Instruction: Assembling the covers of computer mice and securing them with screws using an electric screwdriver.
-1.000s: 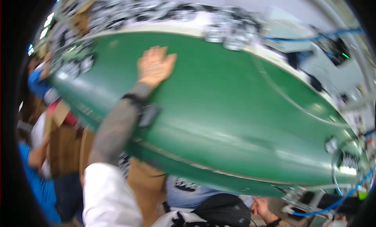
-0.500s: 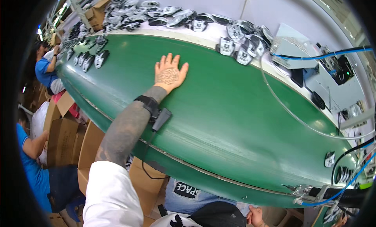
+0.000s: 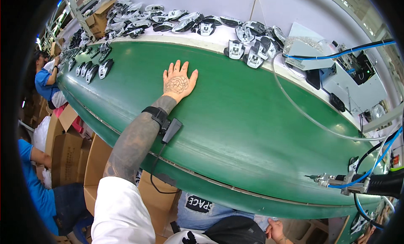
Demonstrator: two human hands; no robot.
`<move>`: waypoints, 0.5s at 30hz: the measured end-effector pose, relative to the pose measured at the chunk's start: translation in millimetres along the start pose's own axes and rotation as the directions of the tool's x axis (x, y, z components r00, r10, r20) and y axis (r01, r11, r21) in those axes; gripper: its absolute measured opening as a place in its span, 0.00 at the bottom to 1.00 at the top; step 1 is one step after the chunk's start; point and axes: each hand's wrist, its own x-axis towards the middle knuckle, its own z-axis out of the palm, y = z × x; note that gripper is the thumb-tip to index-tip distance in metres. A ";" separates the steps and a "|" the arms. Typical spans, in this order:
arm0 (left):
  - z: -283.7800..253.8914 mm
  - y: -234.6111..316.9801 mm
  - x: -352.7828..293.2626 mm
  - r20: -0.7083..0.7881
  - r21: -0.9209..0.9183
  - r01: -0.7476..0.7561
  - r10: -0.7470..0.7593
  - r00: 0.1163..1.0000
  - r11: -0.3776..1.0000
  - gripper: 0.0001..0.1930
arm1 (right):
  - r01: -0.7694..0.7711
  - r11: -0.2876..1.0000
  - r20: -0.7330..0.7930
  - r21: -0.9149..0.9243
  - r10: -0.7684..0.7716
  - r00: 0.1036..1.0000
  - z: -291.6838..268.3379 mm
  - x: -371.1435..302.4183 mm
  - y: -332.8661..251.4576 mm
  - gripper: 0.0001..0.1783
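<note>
My left hand (image 3: 178, 82) lies palm down on the green belt (image 3: 235, 113), fingers stretched and spread, holding nothing. A black strap (image 3: 156, 114) circles that wrist, with a dark wedge-shaped piece (image 3: 171, 131) and a thin cable leading down past the belt edge. My right hand (image 3: 276, 230) is low at the bottom of the view, beside my jeans; its visible fingers are curled, with nothing seen in them. Closest to the left hand are several black-and-white rounded plastic shells (image 3: 105, 69) on the belt to the left. Another group of shells (image 3: 254, 56) lies on the white ledge beyond.
At the right hangs a black powered screwdriver (image 3: 381, 184) with blue and black hoses. A white machine (image 3: 355, 86) stands at the back right; a clear tube (image 3: 290, 101) arcs over the belt. Open cartons (image 3: 67, 157) and two co-workers in blue are on the left.
The view has shifted slightly. The screwdriver has swung upward in the picture and now partly covers the shells at the far right. My left hand stays flat on the belt.
</note>
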 end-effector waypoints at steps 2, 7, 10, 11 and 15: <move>3.6 3.3 0.9 -0.010 -0.007 -0.013 0.013 1.000 1.000 0.32 | -0.013 0.998 0.012 0.061 0.012 1.000 -4.4 -2.8 0.9 0.33; 11.3 11.5 1.8 -0.125 0.075 -0.120 0.129 0.984 0.990 0.28 | -0.008 1.000 -0.015 0.012 0.008 1.000 -3.1 -8.5 -6.1 0.33; 9.8 -6.5 1.0 -0.169 0.102 -0.122 0.138 0.976 0.987 0.26 | -0.047 0.999 0.044 0.005 0.046 0.998 9.6 -11.8 -21.3 0.32; 12.1 -6.1 0.0 -0.134 0.139 -0.060 0.079 0.988 0.989 0.28 | -0.044 0.999 -0.006 0.022 0.044 0.999 8.5 -12.1 -24.0 0.32; 6.0 12.8 2.3 0.008 0.066 -0.007 0.006 1.000 0.998 0.31 | -0.047 0.997 0.060 0.067 0.043 0.997 7.5 -12.4 -24.8 0.33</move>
